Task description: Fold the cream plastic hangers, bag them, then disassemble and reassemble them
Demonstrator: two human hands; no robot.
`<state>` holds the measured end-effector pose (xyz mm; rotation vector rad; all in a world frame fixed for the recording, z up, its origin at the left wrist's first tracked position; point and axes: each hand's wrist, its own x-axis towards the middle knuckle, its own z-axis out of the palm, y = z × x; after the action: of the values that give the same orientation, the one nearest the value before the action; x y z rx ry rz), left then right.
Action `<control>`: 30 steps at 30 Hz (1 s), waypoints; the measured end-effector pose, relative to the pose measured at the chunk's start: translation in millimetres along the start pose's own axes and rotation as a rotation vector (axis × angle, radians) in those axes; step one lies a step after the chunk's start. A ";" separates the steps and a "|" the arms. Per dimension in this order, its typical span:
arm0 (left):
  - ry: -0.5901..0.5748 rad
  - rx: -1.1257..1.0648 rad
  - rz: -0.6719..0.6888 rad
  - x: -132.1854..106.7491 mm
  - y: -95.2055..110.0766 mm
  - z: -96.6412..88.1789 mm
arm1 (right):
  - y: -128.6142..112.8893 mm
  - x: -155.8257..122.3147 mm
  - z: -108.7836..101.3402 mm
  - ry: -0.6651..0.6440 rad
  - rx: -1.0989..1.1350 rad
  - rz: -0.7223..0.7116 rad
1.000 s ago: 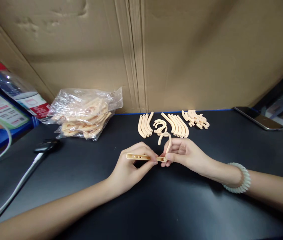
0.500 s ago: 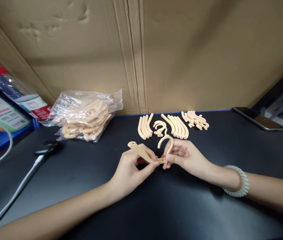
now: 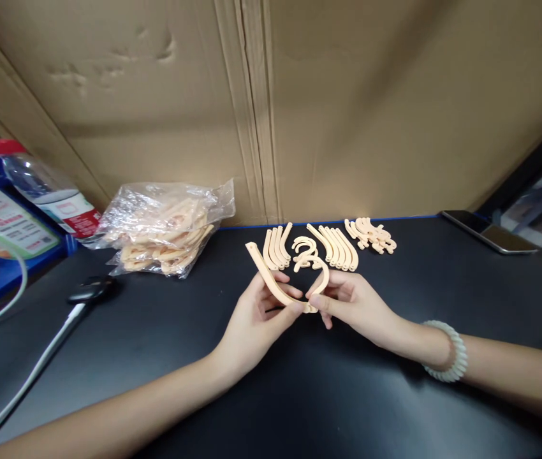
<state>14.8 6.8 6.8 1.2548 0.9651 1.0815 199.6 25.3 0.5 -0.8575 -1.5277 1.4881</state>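
Observation:
My left hand (image 3: 256,317) pinches a long, slightly curved beige plastic arm (image 3: 267,278) whose free end points up and to the left. My right hand (image 3: 354,301) pinches a beige plastic hook (image 3: 321,274) whose stem meets the arm's near end between my fingertips. Both hands hover just above the black table (image 3: 300,395). Right behind them lie rows of loose beige parts: a group of curved arms (image 3: 277,245), hooks (image 3: 303,250), more curved arms (image 3: 338,245) and a heap of small pieces (image 3: 371,233).
A clear plastic bag (image 3: 163,228) of beige parts lies at the back left. A black puck with a white cable (image 3: 51,335) sits left. A plastic bottle (image 3: 46,191) and blue shelf are at the far left, a phone (image 3: 484,233) at the back right, a cardboard wall behind.
My left hand has swung the long arm's free end from level to pointing up and away, while the hook stayed pinched at the joint. The hands shifted slightly.

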 end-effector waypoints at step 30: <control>0.031 -0.147 -0.049 0.3 4.2 -1.4 | 1.7 31.8 -70.1 0.272 -0.875 -0.459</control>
<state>13.2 7.5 10.9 1.0928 0.9176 1.1159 248.7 84.6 -0.5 -1.0308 -1.9958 0.3181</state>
